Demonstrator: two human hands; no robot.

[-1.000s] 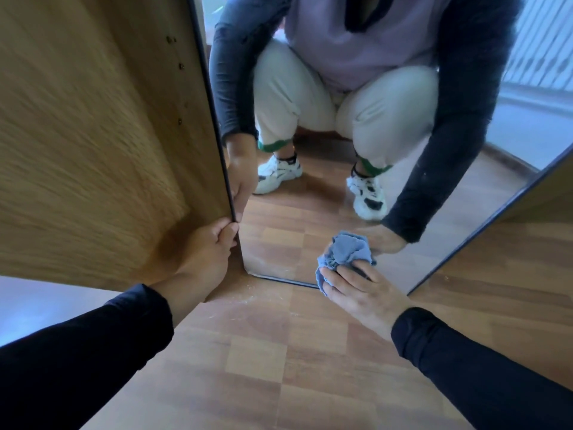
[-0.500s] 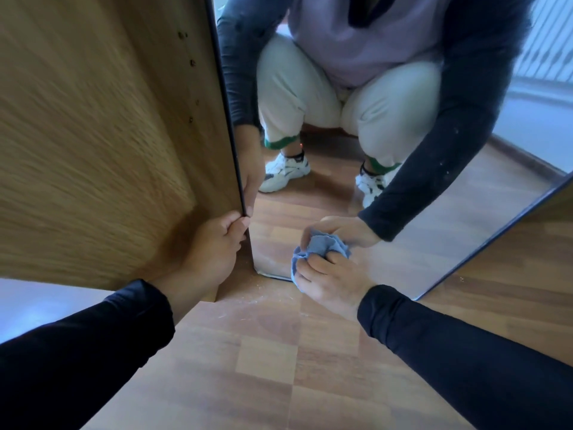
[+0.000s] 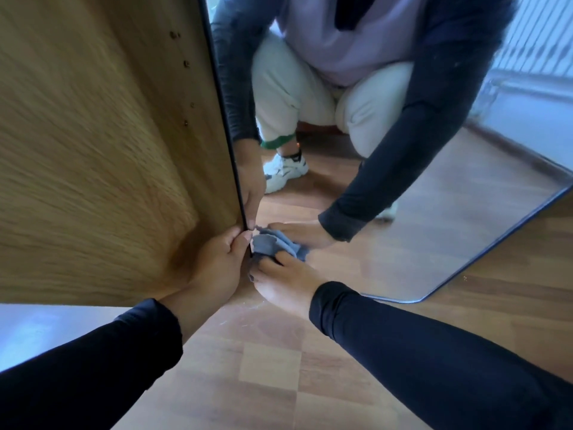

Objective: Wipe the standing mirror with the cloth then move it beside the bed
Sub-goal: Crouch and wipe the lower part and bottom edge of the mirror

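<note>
The standing mirror (image 3: 418,231) rests on the wooden floor (image 3: 263,367), its left edge against a wooden cabinet panel (image 3: 93,150) on the left. The person crouches before it. Their left hand (image 3: 217,265) is closed around the mirror's thin dark left edge near the bottom, steadying it. Their right hand (image 3: 285,280) is bunched around the blue cloth (image 3: 273,243), pressing it on the glass at the lower left corner, just beside the left hand. To do this well, I would say the cloth should run right into that corner and along the bottom rim, with firm, even pressure, while the left hand braces the frame so the glass does not rock. No bed is in view.
</note>
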